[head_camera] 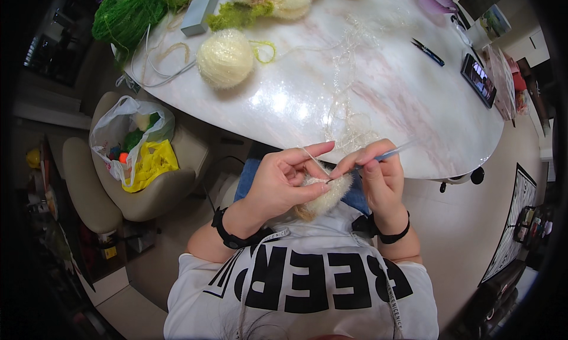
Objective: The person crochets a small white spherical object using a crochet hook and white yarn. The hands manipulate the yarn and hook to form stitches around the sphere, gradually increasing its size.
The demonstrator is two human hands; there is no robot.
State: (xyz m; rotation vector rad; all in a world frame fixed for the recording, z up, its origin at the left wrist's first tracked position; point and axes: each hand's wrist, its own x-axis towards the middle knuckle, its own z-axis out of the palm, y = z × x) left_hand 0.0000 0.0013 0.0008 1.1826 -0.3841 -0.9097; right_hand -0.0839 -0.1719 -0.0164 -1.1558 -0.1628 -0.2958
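Observation:
A fuzzy cream crocheted piece [330, 198] is pinched between the thumb and fingers of my left hand [284, 176], just past the table's near edge. Over that hand's raised index finger runs a strand of cream yarn [314, 159]. My right hand [377, 176] grips a crochet hook with a blue handle [387, 155], its tip at the top edge of the piece. Loose, glittery strands of pale yarn [350, 118] trail across the marble-patterned table [284, 105] behind my hands. A tan patch shows at the bottom of the piece.
A cream yarn ball [225, 59] sits at the left, near green yarn [128, 20] and a grey box [200, 12]. Cream crocheted pieces [290, 3] lie farther back. To the right are a pen [427, 52] and a phone [478, 80]. A chair [151, 207] holds a plastic bag [128, 131].

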